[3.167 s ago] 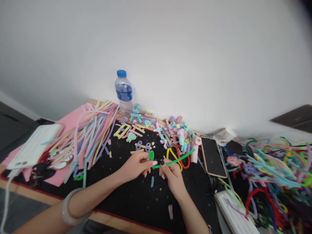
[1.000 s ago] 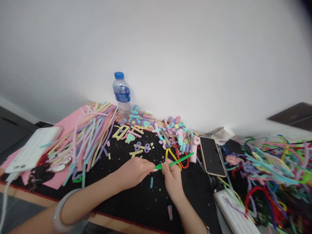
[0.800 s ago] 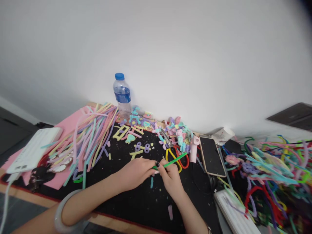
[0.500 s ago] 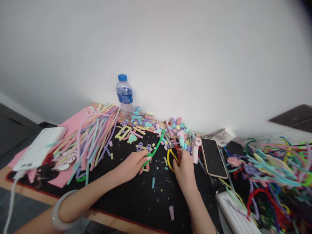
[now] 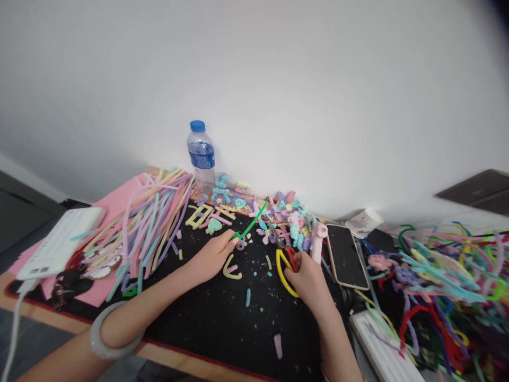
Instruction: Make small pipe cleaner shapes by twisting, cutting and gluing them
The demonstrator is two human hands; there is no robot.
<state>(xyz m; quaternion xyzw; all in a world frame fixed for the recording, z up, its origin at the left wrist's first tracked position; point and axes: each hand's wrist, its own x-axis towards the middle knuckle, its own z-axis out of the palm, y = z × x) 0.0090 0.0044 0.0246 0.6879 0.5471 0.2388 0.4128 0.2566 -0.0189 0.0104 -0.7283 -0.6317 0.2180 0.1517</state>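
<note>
My left hand [image 5: 217, 253] is closed on a bright green pipe cleaner [image 5: 254, 220], pinched at its lower end so that it slants up to the right. In my right hand [image 5: 308, 273] is a pair of scissors [image 5: 279, 266] with yellow and red handles; the blades point up and left, apart from the green piece. Below my left hand lies a bent pale-yellow piece [image 5: 234, 275]. Short offcuts, among them a turquoise one [image 5: 248, 297] and a lilac one [image 5: 278, 346], lie on the black mat [image 5: 214, 323].
Fuzzy flowers [image 5: 296, 220] and a water bottle [image 5: 201, 156] stand along the wall. Pastel pipe cleaners [image 5: 155, 223] lie at left by a white power strip [image 5: 61, 241]. To the right are a pink cylindrical device [image 5: 317, 241], a phone [image 5: 347, 257] and a heap of coloured pipe cleaners [image 5: 445, 297].
My left hand has moved up and slightly left with the green pipe cleaner, uncovering the bent yellow piece. My right hand and the scissors have shifted slightly down and right.
</note>
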